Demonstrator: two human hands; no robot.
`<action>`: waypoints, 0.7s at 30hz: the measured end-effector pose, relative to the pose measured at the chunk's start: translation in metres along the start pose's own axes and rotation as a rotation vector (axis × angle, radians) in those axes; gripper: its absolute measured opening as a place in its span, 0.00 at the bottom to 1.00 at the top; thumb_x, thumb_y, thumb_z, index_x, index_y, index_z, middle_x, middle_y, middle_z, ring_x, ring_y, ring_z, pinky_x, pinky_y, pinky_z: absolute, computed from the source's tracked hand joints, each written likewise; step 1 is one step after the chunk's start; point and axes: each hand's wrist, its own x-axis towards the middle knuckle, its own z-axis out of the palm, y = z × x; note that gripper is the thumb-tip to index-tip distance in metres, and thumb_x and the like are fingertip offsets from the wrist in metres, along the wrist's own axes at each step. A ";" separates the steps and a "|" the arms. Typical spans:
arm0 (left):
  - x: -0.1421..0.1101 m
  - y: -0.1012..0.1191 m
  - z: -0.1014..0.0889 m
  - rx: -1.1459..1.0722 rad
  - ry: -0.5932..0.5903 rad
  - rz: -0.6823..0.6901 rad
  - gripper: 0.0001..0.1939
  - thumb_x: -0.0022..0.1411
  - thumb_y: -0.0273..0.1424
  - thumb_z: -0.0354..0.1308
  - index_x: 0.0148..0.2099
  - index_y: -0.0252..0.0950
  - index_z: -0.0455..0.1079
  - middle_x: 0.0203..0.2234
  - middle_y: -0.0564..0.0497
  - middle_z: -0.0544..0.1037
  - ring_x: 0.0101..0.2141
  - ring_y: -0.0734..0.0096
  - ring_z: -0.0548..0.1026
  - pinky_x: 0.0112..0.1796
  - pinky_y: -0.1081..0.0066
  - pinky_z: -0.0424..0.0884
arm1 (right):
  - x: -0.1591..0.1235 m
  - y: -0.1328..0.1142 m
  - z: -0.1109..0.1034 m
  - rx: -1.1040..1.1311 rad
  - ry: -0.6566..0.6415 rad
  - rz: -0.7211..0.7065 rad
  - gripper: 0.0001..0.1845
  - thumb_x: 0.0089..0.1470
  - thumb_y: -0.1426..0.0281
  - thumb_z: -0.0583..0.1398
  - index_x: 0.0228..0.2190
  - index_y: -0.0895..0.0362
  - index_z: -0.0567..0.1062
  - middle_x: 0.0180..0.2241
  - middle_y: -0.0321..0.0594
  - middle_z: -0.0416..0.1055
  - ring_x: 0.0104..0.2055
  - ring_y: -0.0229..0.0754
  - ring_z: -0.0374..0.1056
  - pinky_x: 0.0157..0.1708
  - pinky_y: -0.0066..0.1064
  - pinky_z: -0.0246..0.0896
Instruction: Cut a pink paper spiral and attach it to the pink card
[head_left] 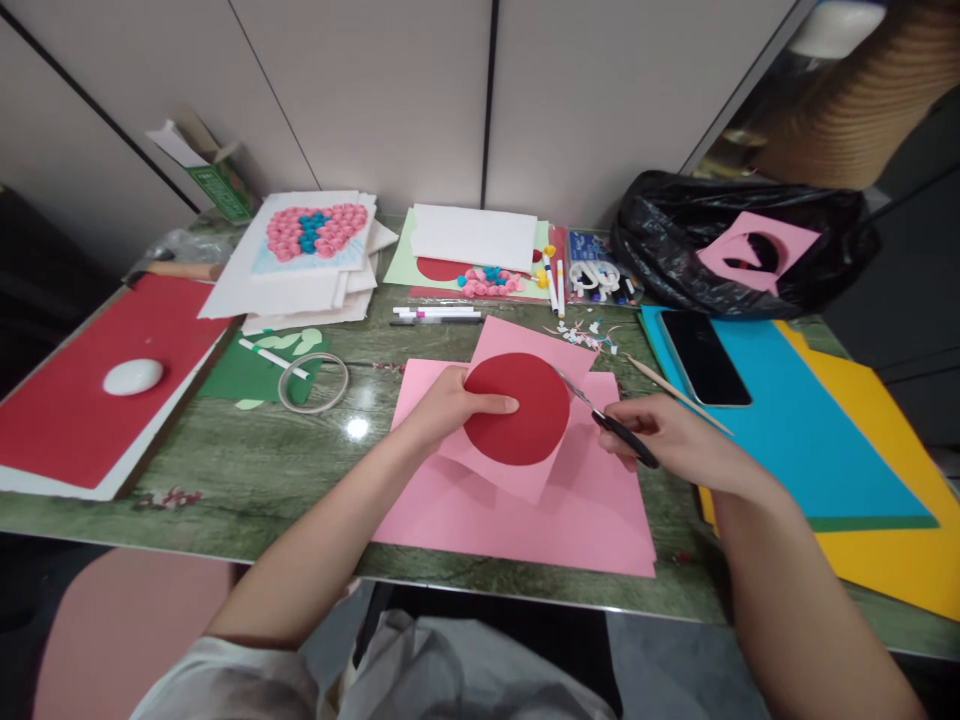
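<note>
My left hand (450, 405) pinches a red paper circle (525, 410) together with a pink paper sheet (525, 345) behind it, thumb on the circle's left edge. My right hand (664, 435) grips black-handled scissors (600, 410), whose blades point up-left and meet the pink sheet at the circle's right edge. Both are held just above a larger pink sheet (517, 515) lying flat on the green table (262, 470).
A red sheet with a white oval object (133, 376) lies at left, a tape roll (313, 382) beside green paper. Blue paper with a phone (703, 357) and yellow paper lie at right. At the back are a paper-flower heart (315, 232), markers (435, 315) and a black bag (742, 245).
</note>
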 end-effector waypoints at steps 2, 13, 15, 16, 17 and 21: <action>0.000 0.001 0.000 -0.001 -0.012 -0.015 0.12 0.41 0.33 0.69 0.31 0.34 0.75 0.31 0.47 0.80 0.33 0.62 0.78 0.35 0.67 0.73 | 0.000 -0.001 0.000 0.010 -0.011 0.006 0.19 0.48 0.60 0.60 0.16 0.57 0.62 0.15 0.31 0.61 0.20 0.33 0.56 0.21 0.27 0.47; 0.001 -0.002 -0.001 0.072 -0.056 -0.065 0.14 0.42 0.33 0.68 0.33 0.32 0.75 0.31 0.45 0.80 0.33 0.63 0.77 0.34 0.69 0.72 | 0.005 0.004 0.007 0.038 -0.029 -0.035 0.19 0.51 0.60 0.59 0.18 0.56 0.61 0.16 0.31 0.61 0.21 0.34 0.56 0.22 0.27 0.48; 0.002 -0.002 0.000 0.081 -0.060 -0.067 0.14 0.42 0.32 0.68 0.33 0.31 0.75 0.32 0.44 0.80 0.33 0.63 0.77 0.34 0.68 0.72 | 0.006 0.004 0.007 0.038 -0.028 -0.033 0.20 0.51 0.60 0.58 0.17 0.56 0.60 0.16 0.31 0.60 0.21 0.34 0.55 0.22 0.27 0.47; 0.002 -0.002 0.000 0.082 -0.060 -0.066 0.14 0.43 0.32 0.68 0.33 0.31 0.75 0.32 0.44 0.80 0.33 0.63 0.77 0.34 0.68 0.72 | 0.006 0.004 0.007 0.040 -0.031 -0.033 0.20 0.51 0.60 0.58 0.17 0.56 0.60 0.16 0.31 0.60 0.21 0.34 0.55 0.22 0.27 0.47; 0.002 -0.002 -0.001 0.084 -0.062 -0.066 0.13 0.43 0.32 0.68 0.33 0.31 0.75 0.32 0.44 0.80 0.33 0.63 0.77 0.35 0.68 0.72 | 0.006 0.005 0.007 0.041 -0.034 -0.034 0.19 0.52 0.60 0.58 0.17 0.56 0.60 0.16 0.31 0.60 0.21 0.34 0.55 0.22 0.27 0.47; 0.002 -0.002 -0.002 0.091 -0.070 -0.065 0.13 0.43 0.32 0.68 0.33 0.32 0.75 0.33 0.45 0.80 0.33 0.64 0.77 0.35 0.69 0.72 | 0.005 0.005 0.005 0.039 -0.049 -0.039 0.19 0.52 0.60 0.58 0.18 0.57 0.62 0.16 0.32 0.61 0.21 0.34 0.56 0.23 0.27 0.47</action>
